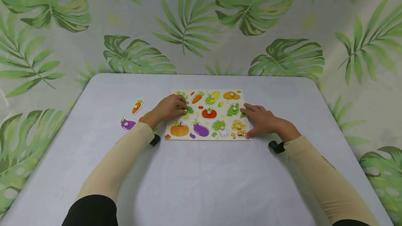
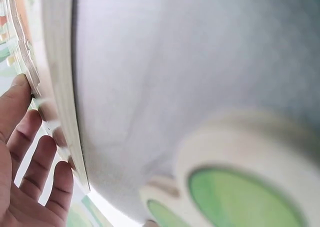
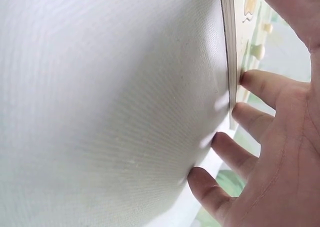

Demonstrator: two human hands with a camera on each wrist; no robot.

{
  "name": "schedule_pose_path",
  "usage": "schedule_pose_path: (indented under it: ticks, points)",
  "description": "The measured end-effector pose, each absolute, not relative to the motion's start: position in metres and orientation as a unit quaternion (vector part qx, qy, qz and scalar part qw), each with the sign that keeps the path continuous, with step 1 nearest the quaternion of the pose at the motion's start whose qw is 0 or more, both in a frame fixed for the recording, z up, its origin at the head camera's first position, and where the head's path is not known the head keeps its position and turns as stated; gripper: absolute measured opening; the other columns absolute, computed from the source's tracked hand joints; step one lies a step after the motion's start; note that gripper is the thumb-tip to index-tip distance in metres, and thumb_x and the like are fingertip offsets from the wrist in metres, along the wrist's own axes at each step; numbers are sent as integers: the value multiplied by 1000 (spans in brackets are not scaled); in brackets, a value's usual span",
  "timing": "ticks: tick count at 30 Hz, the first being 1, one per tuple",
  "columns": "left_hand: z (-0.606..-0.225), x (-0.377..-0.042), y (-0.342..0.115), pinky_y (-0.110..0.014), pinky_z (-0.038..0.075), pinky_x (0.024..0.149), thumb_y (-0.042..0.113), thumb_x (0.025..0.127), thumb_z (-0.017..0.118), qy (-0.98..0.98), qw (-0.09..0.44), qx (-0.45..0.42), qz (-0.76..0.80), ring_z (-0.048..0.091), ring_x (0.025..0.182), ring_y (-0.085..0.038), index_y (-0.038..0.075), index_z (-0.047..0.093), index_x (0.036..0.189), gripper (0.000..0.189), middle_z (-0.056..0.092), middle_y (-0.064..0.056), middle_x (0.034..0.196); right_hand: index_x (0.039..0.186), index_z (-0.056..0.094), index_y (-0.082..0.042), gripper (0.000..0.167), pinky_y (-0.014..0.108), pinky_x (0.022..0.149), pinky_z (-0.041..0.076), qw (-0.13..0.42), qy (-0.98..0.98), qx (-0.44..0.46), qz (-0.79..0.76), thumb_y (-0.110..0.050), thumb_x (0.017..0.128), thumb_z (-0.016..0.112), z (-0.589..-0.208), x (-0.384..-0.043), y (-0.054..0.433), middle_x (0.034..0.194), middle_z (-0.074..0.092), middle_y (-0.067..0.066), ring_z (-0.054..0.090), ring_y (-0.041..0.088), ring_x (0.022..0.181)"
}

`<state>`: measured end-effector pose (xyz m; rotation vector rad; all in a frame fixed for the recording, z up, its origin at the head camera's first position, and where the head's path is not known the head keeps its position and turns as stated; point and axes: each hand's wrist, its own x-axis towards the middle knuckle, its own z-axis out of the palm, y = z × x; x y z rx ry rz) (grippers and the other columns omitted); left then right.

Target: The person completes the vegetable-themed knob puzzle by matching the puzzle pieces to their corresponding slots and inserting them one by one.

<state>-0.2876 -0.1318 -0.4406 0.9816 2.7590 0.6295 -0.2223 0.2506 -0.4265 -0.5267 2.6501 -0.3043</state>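
A pale wooden vegetable puzzle board [image 1: 207, 138] lies flat on the table. My left hand [image 1: 169, 108] is over its left side, thumb and fingertips curled together at a broccoli piece [image 1: 190, 110]; the fingers hide part of it and its knob. In the left wrist view that hand [image 2: 30, 177] reaches over the board's edge [image 2: 62, 77]. My right hand [image 1: 265, 119] rests at the board's right edge with spread fingers; thumb and fingertips touch the board or the cloth beside it. In the right wrist view the fingers [image 3: 250, 159] are extended and hold nothing.
Left of the board lie a carrot piece [image 1: 137, 107] and an eggplant piece [image 1: 127, 123]. More loose pieces are partly hidden by my left wrist, one of them green [image 1: 156, 130]. Tomato [image 1: 209, 113], corn [image 1: 212, 98] and other knobbed pieces sit in the board. A white cloth covers the table.
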Motion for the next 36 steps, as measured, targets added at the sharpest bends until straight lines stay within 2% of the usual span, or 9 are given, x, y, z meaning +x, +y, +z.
schedule_pose_path:
  ticks: [13, 22, 27, 32, 36]
  points:
    - [-444, -289, -132, -45, 45, 111, 20, 90, 73, 918, 99, 303, 238, 58, 120, -30, 10, 78, 105, 19, 66, -10, 122, 157, 29, -11, 106, 78, 106, 27, 211, 948, -199, -128, -49, 74, 84, -424, -220, 251, 166, 15, 18, 17, 49, 148]
    - [-422, -280, -153, -47, 49, 105, 18, 94, 68, 911, 141, 235, 308, 58, 117, -29, 7, 68, 125, 33, 62, -10, 135, 157, 29, -11, 106, 77, 106, 27, 211, 948, -200, -128, -48, 74, 84, -425, -221, 250, 166, 16, 18, 18, 49, 147]
    - [-407, -272, -177, -51, 47, 108, 13, 95, 64, 920, 123, 240, 286, 58, 123, -33, 6, 67, 123, 29, 63, -13, 134, 157, 29, -12, 107, 77, 106, 27, 208, 950, -200, -123, -50, 73, 84, -425, -221, 250, 166, 16, 18, 18, 49, 147]
    - [-402, -264, -199, -53, 41, 114, 14, 95, 63, 933, 136, 230, 239, 54, 132, -34, 7, 68, 122, 28, 64, -13, 134, 157, 29, -12, 107, 77, 106, 29, 204, 950, -202, -121, -50, 73, 84, -425, -222, 252, 166, 16, 18, 19, 48, 148]
    - [-403, -257, -217, -56, 40, 114, 12, 94, 64, 940, 135, 227, 215, 53, 131, -37, 6, 70, 119, 27, 65, -15, 131, 157, 29, -11, 106, 77, 105, 29, 203, 950, -202, -121, -49, 73, 84, -426, -222, 252, 166, 16, 18, 19, 49, 147]
